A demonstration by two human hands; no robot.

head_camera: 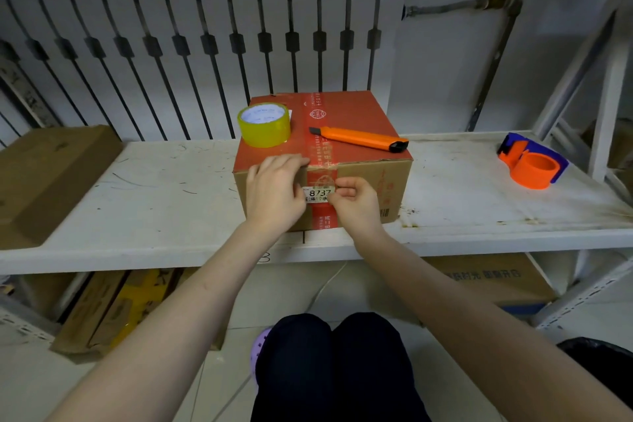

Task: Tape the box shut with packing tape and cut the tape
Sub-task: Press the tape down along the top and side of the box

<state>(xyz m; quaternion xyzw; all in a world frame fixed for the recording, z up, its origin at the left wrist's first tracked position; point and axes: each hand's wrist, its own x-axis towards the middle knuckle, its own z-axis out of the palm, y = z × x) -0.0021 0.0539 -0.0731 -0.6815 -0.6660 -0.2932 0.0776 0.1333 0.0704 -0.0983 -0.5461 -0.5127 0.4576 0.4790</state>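
Cardboard box (pixel 359 181) with a red top sits at the middle of the white shelf (pixel 154 188), its near face close to the shelf's front edge and its back toward the radiator (pixel 205 55) at twelve o'clock. A red printed band (pixel 320 147) runs over the top and down the near face, where a white label (pixel 317 193) sits on it. On the box top, a yellow packing tape roll (pixel 264 125) stands near the ten o'clock corner; an orange utility knife (pixel 363 139) lies at about one o'clock, blade end pointing toward the roll, well inside the top's edges.

Left hand (pixel 275 192) lies flat and open against the near face, fingers reaching over the top front edge beside the band. Right hand (pixel 354 200) is curled, thumb and fingertips pinched together at the label's right edge; whether they hold a strip of tape cannot be told.

Bare shelf surface lies open on both sides of the box. An orange and blue tape dispenser (pixel 532 164) rests at three o'clock, well apart, and a flattened brown carton (pixel 48 178) lies at nine o'clock.
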